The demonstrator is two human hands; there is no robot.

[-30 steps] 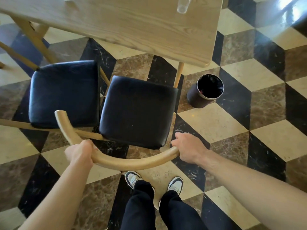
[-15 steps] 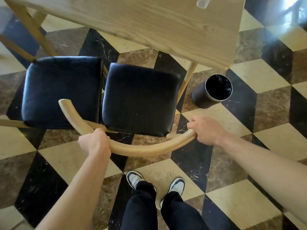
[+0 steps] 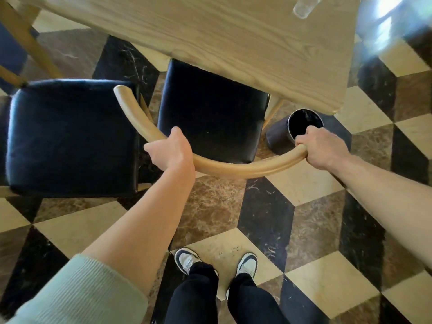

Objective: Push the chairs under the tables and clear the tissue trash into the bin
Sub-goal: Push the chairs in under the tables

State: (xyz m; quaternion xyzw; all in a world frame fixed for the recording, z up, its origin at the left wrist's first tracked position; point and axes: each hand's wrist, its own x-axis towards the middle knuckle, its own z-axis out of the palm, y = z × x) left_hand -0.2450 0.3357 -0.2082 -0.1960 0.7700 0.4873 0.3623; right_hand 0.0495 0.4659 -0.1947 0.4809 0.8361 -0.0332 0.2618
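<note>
A wooden chair with a black cushioned seat [image 3: 210,118] stands in front of me, its far edge tucked under the light wooden table [image 3: 233,43]. My left hand [image 3: 171,149] grips the curved wooden backrest [image 3: 245,166] near its middle. My right hand [image 3: 321,148] grips the backrest's right end. A round black bin [image 3: 279,136] stands on the floor just beyond my right hand, partly under the table corner. No tissue shows in view.
A second chair with a black seat [image 3: 72,136] stands close on the left, out from the table. A clear glass [image 3: 304,7] sits on the table near its far right edge. A table leg [image 3: 28,40] slants down at the left. The floor is checkered marble tiles.
Both hands have pushed the chair forward, so its seat now goes partly under the table. I have stepped closer and the bin now lies right behind my right hand.
</note>
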